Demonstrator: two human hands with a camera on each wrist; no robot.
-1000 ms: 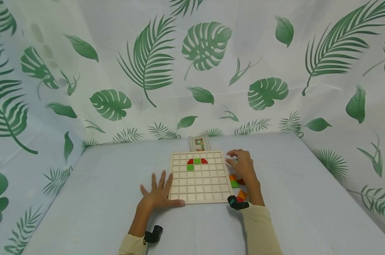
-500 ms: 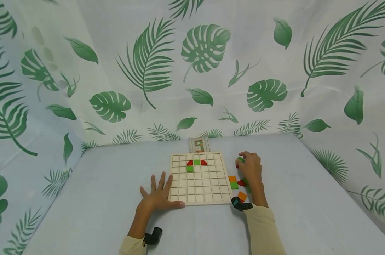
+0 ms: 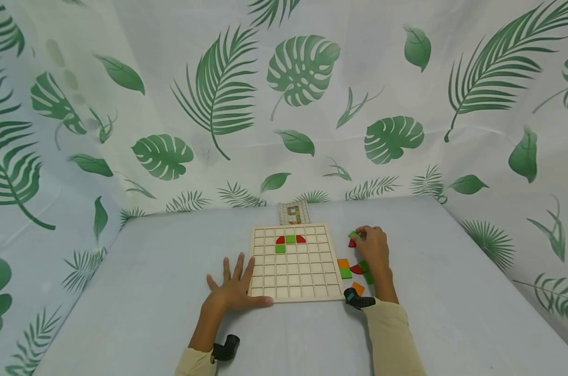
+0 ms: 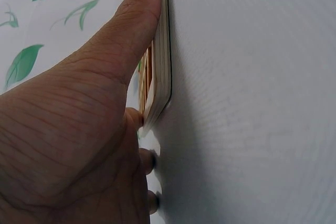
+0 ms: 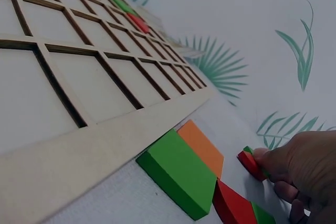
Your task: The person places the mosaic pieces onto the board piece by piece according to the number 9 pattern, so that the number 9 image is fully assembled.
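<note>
Plainly, left of centre in the head view, we are spreading our left hand (image 3: pixel 233 290) wide, its thumb lying along the bottom edge of the wooden grid board (image 3: pixel 295 267). This board is sitting at lower centre, its sides running up the frame. Farther right, our right hand (image 3: pixel 374 247) is pinching a red-and-green piece (image 5: pixel 251 166), its long axis slanting from upper left to lower right in the right wrist view.

Grid board (image 5: pixel 100 148) of smooth, matt wood
</note>
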